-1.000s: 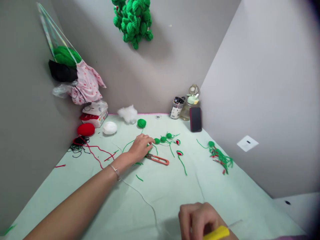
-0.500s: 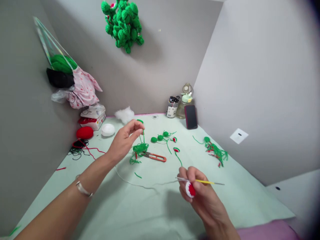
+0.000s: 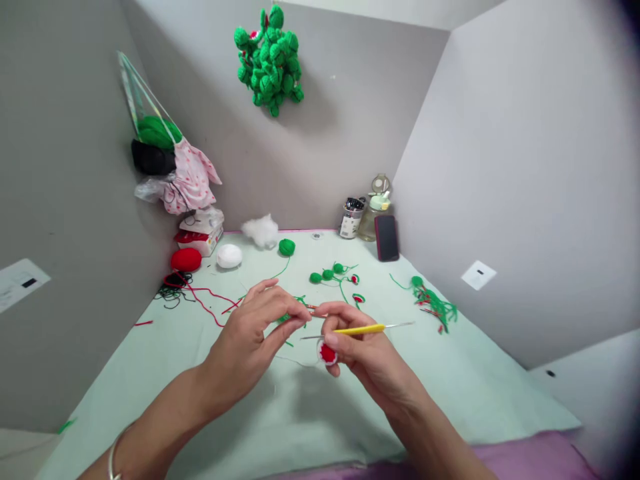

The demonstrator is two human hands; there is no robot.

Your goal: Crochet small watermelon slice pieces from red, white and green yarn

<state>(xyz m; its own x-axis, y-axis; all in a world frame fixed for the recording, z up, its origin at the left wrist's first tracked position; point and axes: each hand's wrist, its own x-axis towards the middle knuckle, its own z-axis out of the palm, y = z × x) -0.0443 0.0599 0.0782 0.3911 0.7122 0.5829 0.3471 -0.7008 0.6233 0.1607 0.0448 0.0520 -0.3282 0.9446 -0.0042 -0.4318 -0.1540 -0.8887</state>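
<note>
My right hand (image 3: 357, 337) holds a yellow-handled crochet hook (image 3: 359, 329) crosswise under the thumb, along with a small round crocheted piece (image 3: 327, 353), red with a white edge. Thin white yarn (image 3: 295, 361) trails left from that piece. Close by, the fingertips of my left hand (image 3: 267, 320) are pinched together near my right index finger; whatever is between them is too small to make out. Behind the hands lie a tangle of green yarn (image 3: 285, 319) and orange thread snips (image 3: 315, 311), both partly hidden.
Green crocheted pieces (image 3: 327, 274) lie beyond the hands, with yarn scraps (image 3: 435, 307) to the right. Red (image 3: 187, 259), white (image 3: 229, 256) and green (image 3: 287, 247) yarn balls sit at the back left, near fibre stuffing (image 3: 261, 231). A phone (image 3: 387, 238) leans at the back right.
My left hand has come down and right from above the green yarn to beside my right hand. My right hand has moved left and up, still holding the hook and crocheted piece. The view has shifted.
</note>
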